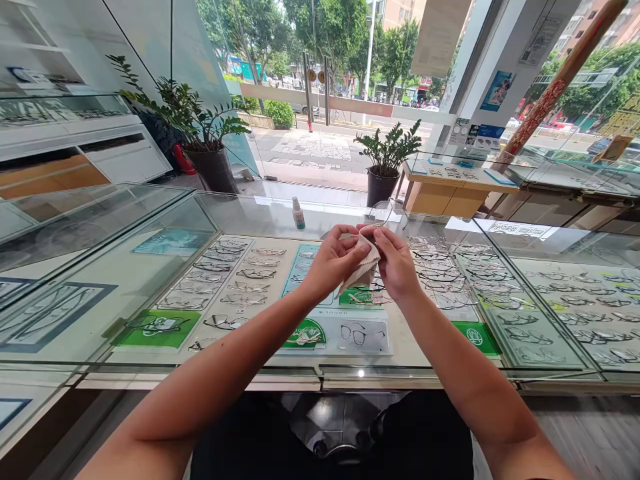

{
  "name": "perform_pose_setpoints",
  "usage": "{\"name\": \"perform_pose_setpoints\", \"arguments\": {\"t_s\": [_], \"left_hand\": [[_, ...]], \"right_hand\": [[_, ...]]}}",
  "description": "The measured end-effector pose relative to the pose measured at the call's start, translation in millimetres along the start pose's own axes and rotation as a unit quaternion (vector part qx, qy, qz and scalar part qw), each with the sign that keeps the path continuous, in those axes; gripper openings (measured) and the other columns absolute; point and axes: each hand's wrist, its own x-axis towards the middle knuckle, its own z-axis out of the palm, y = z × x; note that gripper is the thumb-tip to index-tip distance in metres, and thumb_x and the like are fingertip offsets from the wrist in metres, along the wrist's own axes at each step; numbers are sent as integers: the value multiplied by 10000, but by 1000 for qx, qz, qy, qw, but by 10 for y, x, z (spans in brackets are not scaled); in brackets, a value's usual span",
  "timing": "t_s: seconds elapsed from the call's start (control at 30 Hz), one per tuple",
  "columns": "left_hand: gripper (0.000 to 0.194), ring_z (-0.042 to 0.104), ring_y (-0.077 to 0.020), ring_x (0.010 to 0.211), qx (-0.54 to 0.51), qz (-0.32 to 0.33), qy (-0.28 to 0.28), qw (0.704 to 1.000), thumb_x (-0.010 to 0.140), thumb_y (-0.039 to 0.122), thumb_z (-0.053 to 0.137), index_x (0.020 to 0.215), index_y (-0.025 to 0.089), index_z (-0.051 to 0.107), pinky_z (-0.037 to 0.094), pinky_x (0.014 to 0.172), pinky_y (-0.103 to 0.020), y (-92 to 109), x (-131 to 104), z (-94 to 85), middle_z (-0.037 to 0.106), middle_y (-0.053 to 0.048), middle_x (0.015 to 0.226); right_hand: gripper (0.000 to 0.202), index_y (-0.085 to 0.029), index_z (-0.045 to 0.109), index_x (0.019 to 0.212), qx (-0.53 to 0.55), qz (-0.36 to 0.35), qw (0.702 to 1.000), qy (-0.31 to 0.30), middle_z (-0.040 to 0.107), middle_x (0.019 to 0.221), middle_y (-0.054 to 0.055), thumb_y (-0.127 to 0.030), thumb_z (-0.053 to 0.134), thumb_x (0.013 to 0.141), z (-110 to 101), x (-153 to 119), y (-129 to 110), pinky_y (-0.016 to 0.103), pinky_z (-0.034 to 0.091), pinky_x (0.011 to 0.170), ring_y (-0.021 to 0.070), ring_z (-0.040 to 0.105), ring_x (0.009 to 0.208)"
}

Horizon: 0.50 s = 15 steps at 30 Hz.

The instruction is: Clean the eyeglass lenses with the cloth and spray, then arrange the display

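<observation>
Head view: fingers (386, 243) closed on cloth (371, 259)

This is an optician's shop: thin-rimmed eyeglass frames (257, 273) lie in rows inside a long, clear-glass display counter (360, 371), with a green rectangular card bearing a white logo (474, 338). Transparent glass doors with dark upright handles (327, 90) face a tree-lined street (420, 125).

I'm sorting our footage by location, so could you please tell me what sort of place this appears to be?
Most likely an optician's shop: rows of eyeglass frames lie inside a glass display counter, and glass doors beyond it face a tree-lined street.
</observation>
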Motion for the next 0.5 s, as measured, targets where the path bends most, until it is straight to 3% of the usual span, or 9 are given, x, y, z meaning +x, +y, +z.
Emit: {"name": "perform_pose_setpoints", "arguments": {"t_s": [0.1,0.23,0.33,0.5], "left_hand": [[675,777,-179,788,-1,-24,-4,1000,801,495,1056,1217,230,594,595,717,-280,-11,8,-28,813,4,891],[642,745,-162,663,11,-56,-27,998,803,540,1051,1191,189,678,545,603,-247,-25,25,-58,802,-11,821],[616,747,-151,701,1,-72,-39,997,791,568,1057,1142,169,745,580,646,-245,-19,28,-62,807,-32,873],[497,744,-154,765,-24,-106,-78,991,861,583,1008,953,153,776,600,699,-252,-18,10,-78,794,-59,900]], "right_hand": [[376,-342,879,1015,-11,-12,1000,-7,841,1384,38,-710,812,964,-5,7,-5,514,544,1281,311,704,1453],[402,-341,905,1051,14,-6,1000,-2,850,1375,40,-717,870,911,-2,17,-4,519,511,1325,319,682,1494],[388,-353,907,1096,6,-8,1000,-11,854,1380,29,-702,853,937,-11,14,2,511,505,1327,311,673,1514],[463,-337,898,1124,-2,40,999,-26,869,1341,40,-750,833,926,-26,-8,-29,493,627,1141,304,776,1275]]}}
